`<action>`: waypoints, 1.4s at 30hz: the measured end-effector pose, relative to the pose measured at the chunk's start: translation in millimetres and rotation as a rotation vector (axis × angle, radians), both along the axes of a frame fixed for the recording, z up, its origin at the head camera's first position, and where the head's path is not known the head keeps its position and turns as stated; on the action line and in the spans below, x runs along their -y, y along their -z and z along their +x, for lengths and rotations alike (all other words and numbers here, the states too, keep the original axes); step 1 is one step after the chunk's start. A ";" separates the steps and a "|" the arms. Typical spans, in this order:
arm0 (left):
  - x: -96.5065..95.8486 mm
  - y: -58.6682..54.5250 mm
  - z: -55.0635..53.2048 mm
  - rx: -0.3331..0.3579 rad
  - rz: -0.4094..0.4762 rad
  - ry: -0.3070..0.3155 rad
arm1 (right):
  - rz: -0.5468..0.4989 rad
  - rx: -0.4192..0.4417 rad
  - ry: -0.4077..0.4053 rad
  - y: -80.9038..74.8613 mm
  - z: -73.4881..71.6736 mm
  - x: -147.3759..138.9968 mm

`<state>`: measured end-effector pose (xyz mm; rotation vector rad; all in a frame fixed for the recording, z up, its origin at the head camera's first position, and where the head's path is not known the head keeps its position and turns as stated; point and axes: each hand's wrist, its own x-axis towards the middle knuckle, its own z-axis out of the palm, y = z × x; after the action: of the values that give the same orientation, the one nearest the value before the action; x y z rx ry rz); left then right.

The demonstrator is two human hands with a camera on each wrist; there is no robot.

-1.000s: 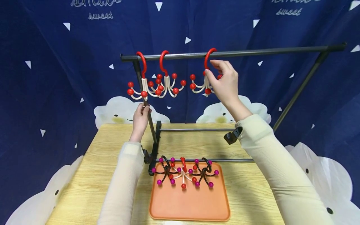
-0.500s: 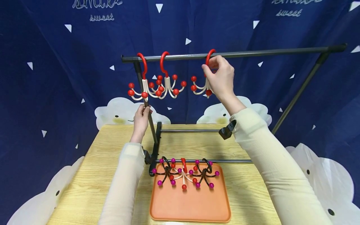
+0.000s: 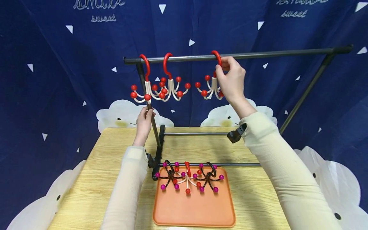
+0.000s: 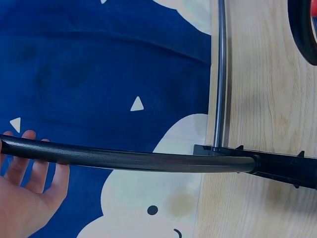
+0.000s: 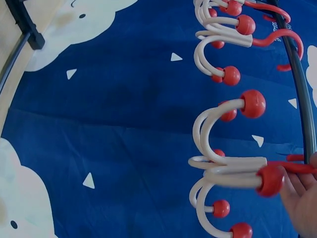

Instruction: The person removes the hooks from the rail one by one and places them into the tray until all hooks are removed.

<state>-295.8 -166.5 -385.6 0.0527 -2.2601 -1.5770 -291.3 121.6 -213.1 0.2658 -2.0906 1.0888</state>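
Your hanger (image 3: 214, 84) is white, its hook (image 3: 217, 55) and balls (image 3: 204, 93) red; your sleeves (image 3: 290, 179) are cream, the curtain (image 3: 72, 64) blue (with white triangles (image 3: 191, 42)).

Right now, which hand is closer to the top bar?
Right. The right hand pinches a hook just under the top bar; the left hand is lower, on the post.

“sweet” (image 3: 103, 18) twice, cropped words (image 3: 99, 3) above, on blue curtain (image 3: 184, 28)

room on rail (image 3: 287, 53) past r hand (image 3: 232, 80), hangers (image 3: 171, 84) blk l end
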 end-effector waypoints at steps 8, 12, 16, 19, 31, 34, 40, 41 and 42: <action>1.0 1.1 -0.2 0.005 0.003 -0.004 | -0.022 0.010 0.008 -3.0 0.9 -2.1; 1.6 0.9 -1.1 -0.002 0.010 0.003 | -0.047 -0.008 0.006 -7.1 3.0 -2.5; 2.2 -0.1 -0.7 -0.004 0.022 0.014 | -0.054 -0.024 0.001 -10.5 5.8 -2.5; 2.5 0.0 -0.7 0.002 0.021 0.013 | -0.066 -0.038 -0.012 -12.9 7.0 -1.9; 1.9 -0.4 0.1 0.010 0.048 0.006 | -0.161 -0.066 -0.127 -5.0 28.4 1.0; 1.3 0.4 0.0 0.013 0.053 0.015 | -0.186 -0.062 -0.142 0.5 41.1 3.0; 0.6 1.8 -1.2 0.019 0.065 0.031 | -0.141 -0.093 -0.148 25.5 54.7 1.8; 0.6 1.7 -1.2 0.016 0.065 0.030 | -0.134 -0.098 -0.153 30.6 55.3 1.2; 0.9 1.8 -1.4 0.014 0.065 0.027 | -0.126 -0.104 -0.153 35.5 55.7 0.8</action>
<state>-297.2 -167.3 -387.4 0.0507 -2.2288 -1.6695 -235.6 120.7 -248.6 0.4166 -1.9265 1.2643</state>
